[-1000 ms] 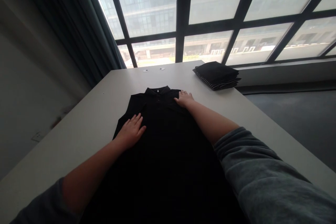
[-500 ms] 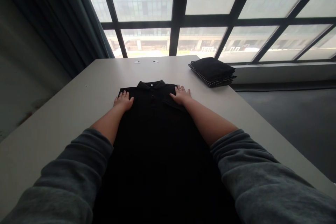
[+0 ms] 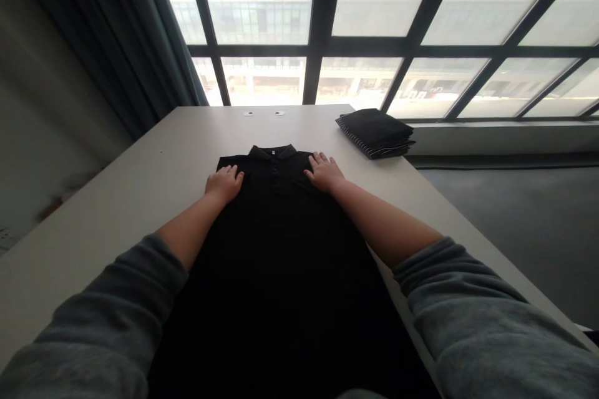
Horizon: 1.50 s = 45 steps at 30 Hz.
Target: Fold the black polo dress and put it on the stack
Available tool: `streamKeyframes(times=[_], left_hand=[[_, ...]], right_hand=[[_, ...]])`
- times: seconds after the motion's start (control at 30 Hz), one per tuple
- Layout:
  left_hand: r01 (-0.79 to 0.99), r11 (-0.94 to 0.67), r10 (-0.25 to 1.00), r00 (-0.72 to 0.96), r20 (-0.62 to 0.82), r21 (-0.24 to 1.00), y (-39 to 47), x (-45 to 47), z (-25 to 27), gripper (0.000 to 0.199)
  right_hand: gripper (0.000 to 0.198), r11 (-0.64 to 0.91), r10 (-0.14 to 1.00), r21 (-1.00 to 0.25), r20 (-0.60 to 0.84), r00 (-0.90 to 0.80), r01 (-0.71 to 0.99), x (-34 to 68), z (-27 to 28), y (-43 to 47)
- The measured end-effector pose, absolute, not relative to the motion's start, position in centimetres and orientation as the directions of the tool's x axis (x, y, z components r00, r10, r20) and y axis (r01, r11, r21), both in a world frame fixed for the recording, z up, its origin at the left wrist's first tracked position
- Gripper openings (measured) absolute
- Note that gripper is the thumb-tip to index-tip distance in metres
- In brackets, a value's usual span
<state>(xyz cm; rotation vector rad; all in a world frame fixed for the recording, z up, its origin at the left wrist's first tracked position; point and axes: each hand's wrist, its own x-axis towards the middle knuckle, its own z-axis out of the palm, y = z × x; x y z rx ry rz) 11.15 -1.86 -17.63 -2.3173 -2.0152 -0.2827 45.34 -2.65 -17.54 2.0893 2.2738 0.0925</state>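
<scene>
- Window (image 3: 374, 12): large, dark-framed panes across the far wall, buildings outside; a dark curtain (image 3: 116, 43) hangs at its left end.
- Desk (image 3: 140, 181): pale, long, running from the viewer to the window.
- Black collared shirt (image 3: 281, 249): laid flat, front up, lengthwise down the middle of the desk, collar at the far end and buttons showing below it; the hem is lost near the lower edge of the view. Its shoulders now sit square and even, where a second ago the left one lay slanted and narrower.
- Folded dark garments (image 3: 377, 132): a striped-edged stack on the far right of the desk, well apart from the shirt.
- Right hand (image 3: 324, 171): palm down, fingers spread, pressed on the shirt's right shoulder; flat, no grip. Barely moved over the last second.
- Left hand (image 3: 224, 182): palm down on the left shoulder, fingers loosely curled, holding nothing. A second ago it lay lower, at the shirt's side; it has come up level with the right hand.
- Two small white discs (image 3: 262, 113): at the desk's far edge.
</scene>
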Motion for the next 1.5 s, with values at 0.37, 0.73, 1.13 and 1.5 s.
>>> streamKeyframes(times=[0.37, 0.73, 1.13, 1.5], left_hand=[[0.966, -0.254, 0.967, 0.255, 0.006, -0.037, -14.9, 4.3, -21.1, 0.075], [0.938, -0.346, 0.934, 0.347, 0.079, -0.026, -23.6, 3.8, -20.0, 0.068], [0.867, -0.496, 0.833, 0.488, 0.261, -0.04, -38.5, -0.5, -24.0, 0.066], [0.888, -0.46, 0.869, 0.441, 0.224, 0.034, -38.9, 0.3, -22.7, 0.066]], right_hand=[[0.082, 0.299, 0.95, -0.07, -0.071, -0.304, 0.952, 50.7, -21.9, -18.5], [0.074, 0.323, 0.946, -0.065, -0.006, -0.325, 0.944, 47.7, -17.3, -26.9], [0.072, 0.335, 0.917, -0.246, -0.135, -0.375, 0.909, 46.2, -19.4, -40.3], [0.075, 0.373, 0.911, -0.182, -0.117, -0.396, 0.91, 46.8, -20.3, -39.8]])
